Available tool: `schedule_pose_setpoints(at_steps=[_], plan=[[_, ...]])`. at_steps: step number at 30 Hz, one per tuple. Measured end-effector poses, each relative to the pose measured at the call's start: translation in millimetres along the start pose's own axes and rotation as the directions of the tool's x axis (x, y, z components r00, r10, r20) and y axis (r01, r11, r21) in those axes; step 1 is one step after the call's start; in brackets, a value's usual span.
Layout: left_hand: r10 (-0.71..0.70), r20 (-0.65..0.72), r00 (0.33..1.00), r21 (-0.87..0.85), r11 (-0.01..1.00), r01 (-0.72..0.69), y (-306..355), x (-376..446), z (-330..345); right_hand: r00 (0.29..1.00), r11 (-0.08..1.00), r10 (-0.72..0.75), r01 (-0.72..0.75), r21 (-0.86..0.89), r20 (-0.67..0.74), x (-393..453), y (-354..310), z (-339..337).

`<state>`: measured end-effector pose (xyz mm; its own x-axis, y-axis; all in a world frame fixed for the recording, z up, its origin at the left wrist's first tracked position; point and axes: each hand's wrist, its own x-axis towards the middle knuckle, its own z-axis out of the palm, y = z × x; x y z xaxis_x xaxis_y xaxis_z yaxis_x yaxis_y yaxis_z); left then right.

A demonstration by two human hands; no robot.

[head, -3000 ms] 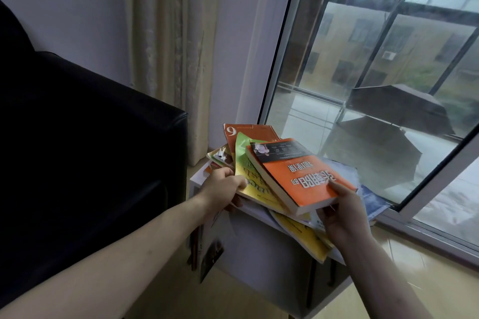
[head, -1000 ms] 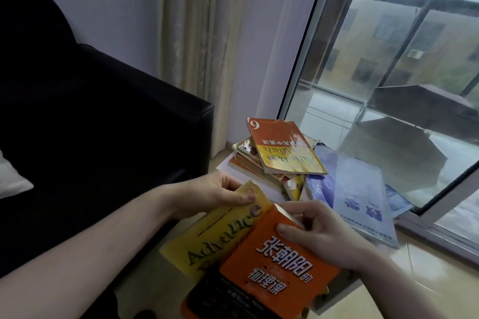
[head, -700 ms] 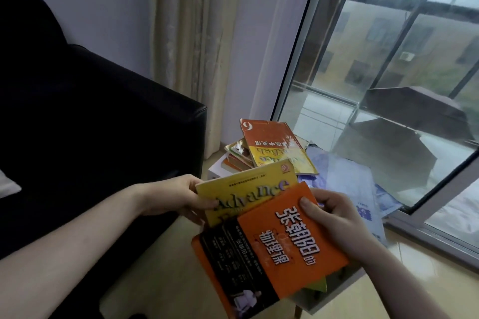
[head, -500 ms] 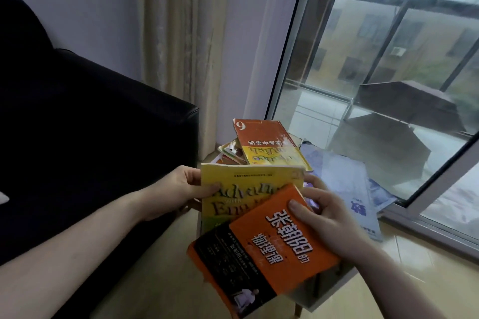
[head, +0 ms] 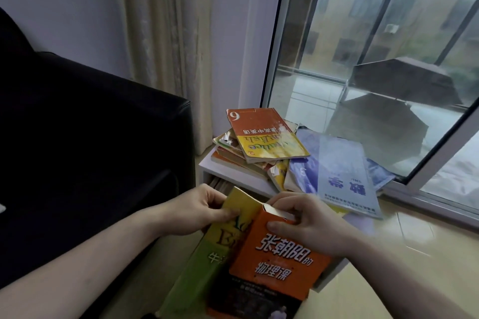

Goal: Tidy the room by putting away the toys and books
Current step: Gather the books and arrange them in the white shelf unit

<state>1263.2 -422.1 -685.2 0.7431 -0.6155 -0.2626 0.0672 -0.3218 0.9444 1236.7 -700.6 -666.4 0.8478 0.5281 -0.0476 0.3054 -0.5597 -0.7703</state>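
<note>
The right hand [head: 308,223] pinches the top edge of the orange book [head: 274,259], thumb on the cover and the other fingers curled over behind the pages. Just to its left, the left hand [head: 199,212] pinches the top corner of the yellow-green book [head: 207,259], thumb pressed on the cover, fingers tucked behind. The two books overlap, the orange one lying partly over the yellow-green one, both tilted with their lower ends toward the person and held in the air.

This looks like the gathering step: two books are in hand and seem to be being squared together before being put away. The next move probably calls for aligning their edges into one bundle, or sliding them into a slot; where they are meant to go cannot be told for sure.

Just beyond the fingers stands a small white table [head: 233,172] with an opening below its top, where some spines show. On it lies a loose stack of books [head: 261,140] and, to the right, a pale blue booklet [head: 339,171] hanging over the near edge, close to the right knuckles. A careless lift could knock it off.

Left of the hands a black sofa [head: 103,137] stands close; the window [head: 375,59] closes the far right. The floor [head: 414,254] to the right of the wrists offers the most open room.
</note>
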Motion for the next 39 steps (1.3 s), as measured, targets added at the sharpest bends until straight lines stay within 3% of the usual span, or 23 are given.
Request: schedule_pose_setpoints(at_steps=[12, 16, 22, 27, 31, 36, 37, 39], plan=[[-0.133, 0.111, 0.985, 0.026, 0.991, 0.131, -22.6, 8.4, 18.2, 0.995, 0.997, 0.079, -0.081, 0.022, 0.06, -4.1, 14.1, 17.5], [-0.177, 0.179, 0.968, 0.184, 0.972, 0.144, -29.1, 12.4, 23.0, 0.995, 0.993, 0.096, -0.096, 0.071, -0.004, -4.5, 14.2, 19.8], [-0.157, 0.145, 0.977, 0.173, 0.976, 0.131, -33.7, 21.1, 33.0, 0.991, 0.991, 0.12, -0.123, -0.046, -0.061, -0.7, 16.2, 27.3], [-0.016, -0.042, 0.999, 0.304, 0.952, 0.028, -37.7, 27.1, 40.8, 0.986, 0.99, 0.115, -0.124, -0.07, -0.124, 0.7, 18.2, 27.5], [0.04, -0.095, 0.995, 0.359, 0.933, -0.004, -33.2, 28.5, 43.6, 0.975, 0.986, 0.144, -0.156, -0.058, -0.17, 1.2, 22.2, 23.8], [0.038, -0.169, 0.985, 0.457, 0.888, 0.044, -38.4, 27.4, 39.7, 0.888, 0.988, 0.14, -0.151, 0.01, -0.438, -0.9, 16.5, 15.7], [0.026, -0.181, 0.983, 0.466, 0.883, 0.063, -41.0, 26.8, 38.5, 0.891, 0.985, 0.167, -0.165, 0.042, -0.422, -2.0, 14.1, 16.0], [0.017, -0.203, 0.979, 0.488, 0.869, 0.086, -46.3, 24.2, 36.3, 0.923, 0.939, 0.334, -0.307, 0.156, -0.191, -2.4, 9.5, 24.1]])
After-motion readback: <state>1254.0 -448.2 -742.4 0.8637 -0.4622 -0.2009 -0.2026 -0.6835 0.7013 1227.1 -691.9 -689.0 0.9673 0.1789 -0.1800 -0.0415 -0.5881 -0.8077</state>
